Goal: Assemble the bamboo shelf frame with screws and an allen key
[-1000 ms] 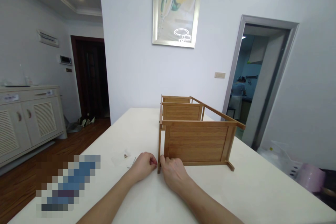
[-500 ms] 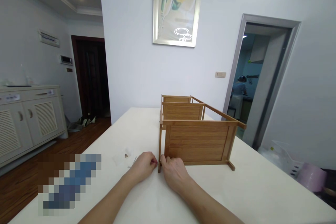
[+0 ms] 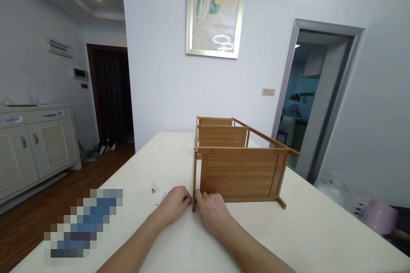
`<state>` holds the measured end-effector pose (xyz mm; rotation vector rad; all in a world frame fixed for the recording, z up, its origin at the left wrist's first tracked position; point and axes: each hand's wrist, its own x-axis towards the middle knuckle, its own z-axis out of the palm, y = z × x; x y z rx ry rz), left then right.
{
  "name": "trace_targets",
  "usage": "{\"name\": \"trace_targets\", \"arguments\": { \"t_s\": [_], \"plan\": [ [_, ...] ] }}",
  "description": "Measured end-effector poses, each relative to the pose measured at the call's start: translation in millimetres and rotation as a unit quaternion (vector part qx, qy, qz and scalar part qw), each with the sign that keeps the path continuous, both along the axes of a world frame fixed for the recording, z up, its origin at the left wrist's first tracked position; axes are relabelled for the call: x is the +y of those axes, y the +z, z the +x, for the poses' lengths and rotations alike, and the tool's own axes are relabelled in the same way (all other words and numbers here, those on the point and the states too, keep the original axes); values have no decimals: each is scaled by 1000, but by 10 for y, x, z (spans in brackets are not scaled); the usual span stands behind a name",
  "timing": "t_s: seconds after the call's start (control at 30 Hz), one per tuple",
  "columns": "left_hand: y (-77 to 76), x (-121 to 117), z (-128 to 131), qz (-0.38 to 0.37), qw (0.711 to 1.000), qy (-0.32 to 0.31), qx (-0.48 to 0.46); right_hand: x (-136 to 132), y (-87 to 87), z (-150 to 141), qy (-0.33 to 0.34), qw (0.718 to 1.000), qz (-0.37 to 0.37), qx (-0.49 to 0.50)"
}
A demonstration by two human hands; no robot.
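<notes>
A brown wooden shelf rack (image 3: pixel 241 175) lies on its side on the white table (image 3: pixel 256 239), its panels standing one behind another. My left hand (image 3: pixel 175 202) is closed in a pinch at the outer side of the rack's near-left post, close to its lower end. Whatever is between those fingertips is hidden. On the inner side of the same post, my right hand (image 3: pixel 213 211) has its fingers curled around the rack's lower corner. Just left of my left hand lie a thin metal tool (image 3: pixel 161 199), partly covered, and a small clear bag (image 3: pixel 147 192) with tiny brownish pieces.
A blurred blue patch (image 3: pixel 91 222) covers something at the table's left edge. Beyond the table stand a white cabinet (image 3: pixel 41 136) on the left and a pink bin (image 3: pixel 379 217) on the right. A person (image 3: pixel 291 113) is in the room past the doorway.
Both hands stay at the post with almost no movement. The view has shifted very slightly, and the clear bag shows more plainly.
</notes>
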<state>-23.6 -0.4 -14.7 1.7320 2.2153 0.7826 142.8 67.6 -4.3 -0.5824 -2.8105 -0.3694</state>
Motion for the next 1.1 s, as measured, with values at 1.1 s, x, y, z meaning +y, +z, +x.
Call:
{"name": "trace_targets", "arguments": {
  "t_s": [1.1],
  "plan": [
    [52, -38, 106, -18, 995, 28, 92, 9, 1, 0, -4, 1000, -5, -9]
  ]
}}
